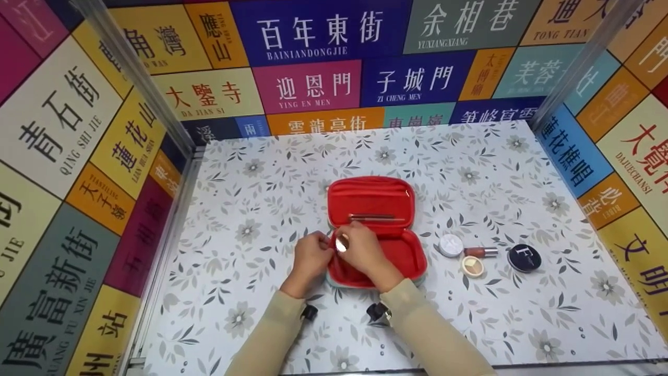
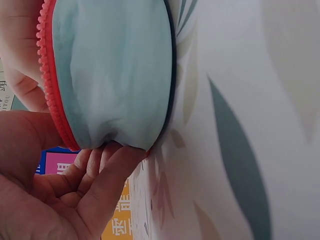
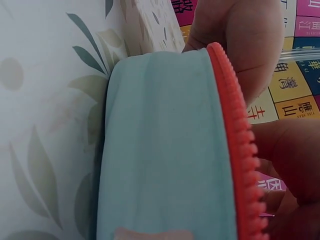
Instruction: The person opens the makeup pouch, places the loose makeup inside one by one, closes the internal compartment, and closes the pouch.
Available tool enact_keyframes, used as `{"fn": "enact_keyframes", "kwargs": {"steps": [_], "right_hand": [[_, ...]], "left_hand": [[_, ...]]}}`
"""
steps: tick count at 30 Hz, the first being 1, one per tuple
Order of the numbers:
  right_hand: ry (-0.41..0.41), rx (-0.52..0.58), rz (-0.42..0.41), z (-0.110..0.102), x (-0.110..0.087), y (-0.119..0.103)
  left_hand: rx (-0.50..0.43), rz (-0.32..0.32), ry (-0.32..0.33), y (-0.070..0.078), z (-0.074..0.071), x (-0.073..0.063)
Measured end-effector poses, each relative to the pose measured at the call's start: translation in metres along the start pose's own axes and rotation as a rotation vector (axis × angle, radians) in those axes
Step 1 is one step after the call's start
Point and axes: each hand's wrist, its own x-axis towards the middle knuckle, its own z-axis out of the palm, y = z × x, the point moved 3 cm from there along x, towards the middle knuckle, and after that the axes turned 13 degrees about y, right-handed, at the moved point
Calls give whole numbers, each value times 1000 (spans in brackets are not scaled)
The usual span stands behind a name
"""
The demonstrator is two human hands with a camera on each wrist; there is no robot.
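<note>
An unzipped cosmetics case, red inside with a pale teal shell, lies spread on the table with its lid towards the back. My left hand grips the near-left side of its lower half; in the left wrist view the fingers press the teal wall below the red zip. My right hand reaches over the lower half and holds a shiny copper-coloured item, mostly hidden by the fingers, so I cannot tell its kind. Slim copper-coloured sticks lie across the lid's lower part.
To the right of the case stand a white round jar, a lip gloss tube, a small cream-rimmed pan of tricolour makeup and a black round compact. Sign-printed panels border the flower-patterned table behind and at both sides.
</note>
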Motion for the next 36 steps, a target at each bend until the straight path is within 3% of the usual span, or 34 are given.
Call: {"fn": "enact_keyframes", "kwargs": {"steps": [17,26,36], "right_hand": [[-4,19,23,-4,-4,1],[40,10,-14,-3,-7,2],[4,12,-30,-5,-10,2]], "left_hand": [[34,31,19,0,1,0],[20,27,16,0,0,0],[7,19,6,0,1,-1]]}}
